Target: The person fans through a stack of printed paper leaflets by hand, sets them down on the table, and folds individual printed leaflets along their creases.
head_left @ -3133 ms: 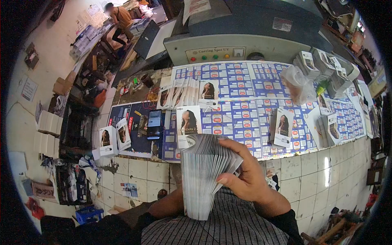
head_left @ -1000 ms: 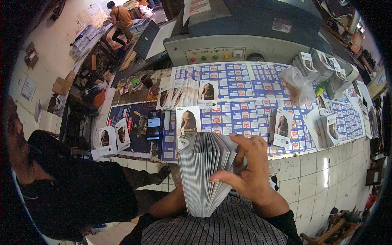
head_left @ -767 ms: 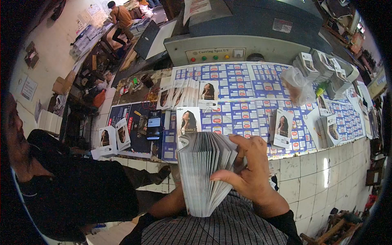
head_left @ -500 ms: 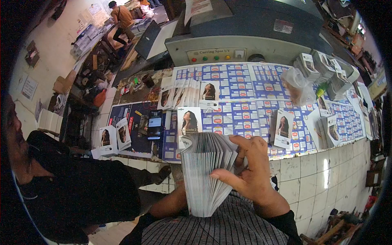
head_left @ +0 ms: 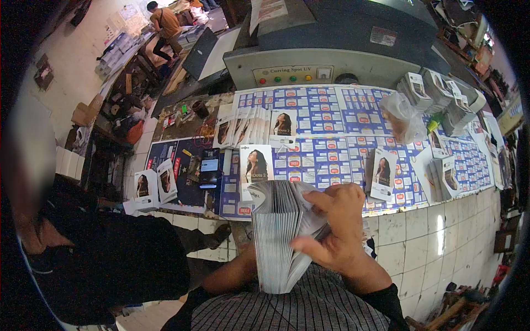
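A thick stack of folded printed cards (head_left: 276, 243) stands on edge before my chest, its pale edges facing me. My left hand (head_left: 248, 262) supports it from the left and behind; most of that hand's fingers are hidden by the cards. On the right side, my right hand (head_left: 337, 231) grips several cards between thumb and fingers, and these fan away from the tighter bundle. Just beyond the stack, a white card with a long-haired figure (head_left: 256, 165) lies on the table.
Blue printed sheets (head_left: 320, 154) cover the table. A row of cards (head_left: 243, 127), a phone (head_left: 210, 165), more card piles (head_left: 383, 174) and a plastic bag (head_left: 402, 113) rest there. A machine (head_left: 292, 69) stands behind. One person (head_left: 110, 248) is close at left; another (head_left: 165, 25) is farther back.
The evenly fanned cards have gathered into a tighter bundle at left, with a gap before the cards at right. My right thumb has shifted slightly right and down.
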Demonstrator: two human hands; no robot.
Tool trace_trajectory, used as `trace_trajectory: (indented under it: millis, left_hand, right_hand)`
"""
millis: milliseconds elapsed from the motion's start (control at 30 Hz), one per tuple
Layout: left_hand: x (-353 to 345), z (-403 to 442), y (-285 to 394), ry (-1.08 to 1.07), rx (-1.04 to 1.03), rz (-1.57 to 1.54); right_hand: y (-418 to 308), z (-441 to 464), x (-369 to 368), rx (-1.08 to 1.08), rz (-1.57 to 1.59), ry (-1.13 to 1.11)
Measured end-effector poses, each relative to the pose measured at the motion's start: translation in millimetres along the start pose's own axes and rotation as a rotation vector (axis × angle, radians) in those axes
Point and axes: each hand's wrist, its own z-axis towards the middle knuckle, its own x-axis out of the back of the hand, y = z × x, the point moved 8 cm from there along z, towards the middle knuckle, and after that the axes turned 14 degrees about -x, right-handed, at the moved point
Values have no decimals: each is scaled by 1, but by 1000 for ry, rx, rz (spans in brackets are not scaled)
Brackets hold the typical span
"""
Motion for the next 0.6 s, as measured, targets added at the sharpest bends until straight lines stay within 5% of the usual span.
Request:
trace_trajectory:
  millis: [600]
  left_hand:
    - [15, -19, 3, -29, 7, -23]
  right_hand:
    - [-1, 2, -1, -10, -21, -44]
